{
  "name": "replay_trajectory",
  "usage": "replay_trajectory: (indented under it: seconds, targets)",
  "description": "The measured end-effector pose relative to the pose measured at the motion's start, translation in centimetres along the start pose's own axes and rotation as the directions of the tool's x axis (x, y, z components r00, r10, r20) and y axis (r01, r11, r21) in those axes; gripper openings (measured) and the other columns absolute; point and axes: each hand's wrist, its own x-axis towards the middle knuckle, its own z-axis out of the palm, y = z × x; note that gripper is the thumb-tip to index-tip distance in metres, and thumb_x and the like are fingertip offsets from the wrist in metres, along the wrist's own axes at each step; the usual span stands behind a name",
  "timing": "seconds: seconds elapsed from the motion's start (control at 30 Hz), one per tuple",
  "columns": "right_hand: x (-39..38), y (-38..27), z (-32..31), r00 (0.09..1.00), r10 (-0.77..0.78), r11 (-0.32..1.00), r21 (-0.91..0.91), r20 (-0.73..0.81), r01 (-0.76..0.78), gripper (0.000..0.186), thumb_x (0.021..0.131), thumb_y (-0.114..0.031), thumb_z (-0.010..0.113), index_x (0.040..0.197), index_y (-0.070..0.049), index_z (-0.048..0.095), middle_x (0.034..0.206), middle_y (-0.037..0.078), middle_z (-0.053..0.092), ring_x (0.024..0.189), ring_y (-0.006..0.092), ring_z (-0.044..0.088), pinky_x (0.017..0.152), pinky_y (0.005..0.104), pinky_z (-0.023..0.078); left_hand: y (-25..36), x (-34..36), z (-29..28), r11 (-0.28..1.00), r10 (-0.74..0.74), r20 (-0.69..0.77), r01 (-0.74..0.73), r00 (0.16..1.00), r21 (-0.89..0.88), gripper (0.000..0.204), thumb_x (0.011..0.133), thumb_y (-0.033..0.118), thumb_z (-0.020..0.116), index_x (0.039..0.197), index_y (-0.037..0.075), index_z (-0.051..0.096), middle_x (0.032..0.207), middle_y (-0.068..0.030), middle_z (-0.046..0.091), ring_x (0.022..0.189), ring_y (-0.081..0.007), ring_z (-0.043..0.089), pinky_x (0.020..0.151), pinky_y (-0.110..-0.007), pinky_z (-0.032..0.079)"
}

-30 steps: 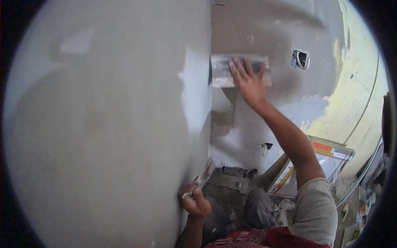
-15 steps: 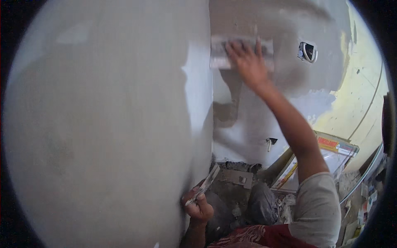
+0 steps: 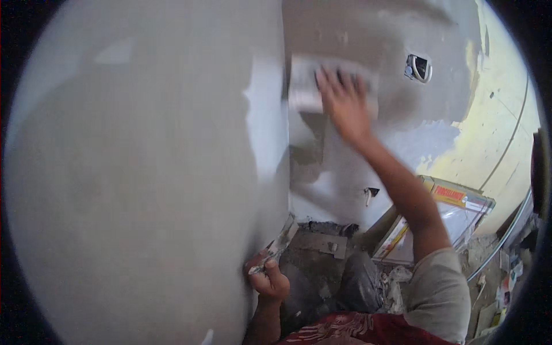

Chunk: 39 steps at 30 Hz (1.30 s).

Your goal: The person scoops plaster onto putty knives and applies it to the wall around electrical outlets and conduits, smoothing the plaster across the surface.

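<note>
My right hand (image 3: 345, 106) is raised to the wall ahead, just right of the inner corner. Its fingers lie over a wide, pale rectangular plastering trowel (image 3: 305, 89), blurred by motion, whose blade is flat against the grey skim coat (image 3: 397, 34). Low down by the left wall, my left hand (image 3: 267, 282) is closed around a flat, putty-smeared putty knife (image 3: 283, 238) that points up and away; its handle is mostly hidden in the fist. Below the trowel, damp grey patches meet a smoother white surface (image 3: 351, 167).
An open electrical box (image 3: 418, 69) with a looped white conduit sits right of the trowel. Lower, a small wall hole (image 3: 371, 194) has a wire end sticking out. A flat carton (image 3: 454, 201) leans at the right wall. Rubble and a pale hose (image 3: 503, 238) lie beside it.
The trowel under my right hand has slid a little down the wall and slightly away from the corner. My left hand keeps its hold on the putty knife. The whole view has shifted slightly.
</note>
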Motion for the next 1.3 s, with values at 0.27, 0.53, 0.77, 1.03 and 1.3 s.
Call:
replay_trajectory:
  seconds: [0.27,0.53,0.77,1.03,1.3]
  targets:
    - [16.3,6.7,-3.0,0.981,-0.158,0.982,-0.119,-0.117,0.144,0.049,0.091,-0.025,0.047,0.136,-0.008,0.038,0.139,0.011,0.042,0.129,0.027,0.039,0.109,0.0533,0.022,-1.7,-0.6,0.5,0.991,0.129,-0.154,-0.133,0.98,-0.015,0.027,0.094,0.018,0.046,0.086,-0.007,0.052,0.077,-0.0144,0.058,0.066,-0.0187,0.054,0.058,-0.031,0.043]
    - [-5.0,-3.5,4.7,0.981,-0.146,0.98,0.152,0.131,0.125,0.06,0.084,-0.02,0.056,0.138,-0.005,0.036,0.137,0.015,0.044,0.13,0.0353,0.037,0.109,0.051,0.023,-2.2,-1.9,-0.2,0.993,-0.095,-0.031,0.093,0.995,-0.072,0.038,0.092,0.033,0.051,0.096,-0.004,0.043,0.092,-0.013,0.053,0.085,-0.0213,0.051,0.079,-0.037,0.043]
    - [-18.5,-9.7,6.4,0.898,-0.22,0.965,0.222,0.382,0.143,0.06,0.084,-0.015,0.051,0.14,-0.005,0.032,0.141,0.013,0.039,0.132,0.0353,0.033,0.112,0.0538,0.014,-1.2,-1.0,-0.7,0.999,-0.032,0.042,0.031,0.999,0.029,0.039,0.093,0.032,0.05,0.102,-0.006,0.044,0.097,-0.0156,0.054,0.091,-0.0234,0.053,0.084,-0.037,0.043]
    - [-8.0,0.3,0.2,0.993,-0.009,0.989,0.15,0.12,-0.009,0.054,0.084,-0.01,0.048,0.137,-0.006,0.038,0.137,0.012,0.045,0.13,0.0271,0.039,0.111,0.0535,0.016,-0.7,-0.4,0.6,0.992,0.051,-0.094,-0.061,0.994,-0.11,0.032,0.094,0.024,0.045,0.093,-0.008,0.052,0.085,-0.014,0.057,0.077,-0.0194,0.054,0.065,-0.033,0.044]
    - [1.2,9.0,0.9,0.999,-0.003,0.999,-0.036,-0.033,0.002,0.058,0.085,-0.01,0.046,0.141,-0.01,0.032,0.145,0.007,0.036,0.136,0.0246,0.031,0.112,0.0465,0.017,-1.0,-1.0,0.2,0.999,0.001,-0.103,-0.007,0.995,-0.054,0.033,0.094,0.024,0.046,0.096,-0.009,0.052,0.086,-0.0144,0.056,0.078,-0.0199,0.054,0.065,-0.032,0.045]
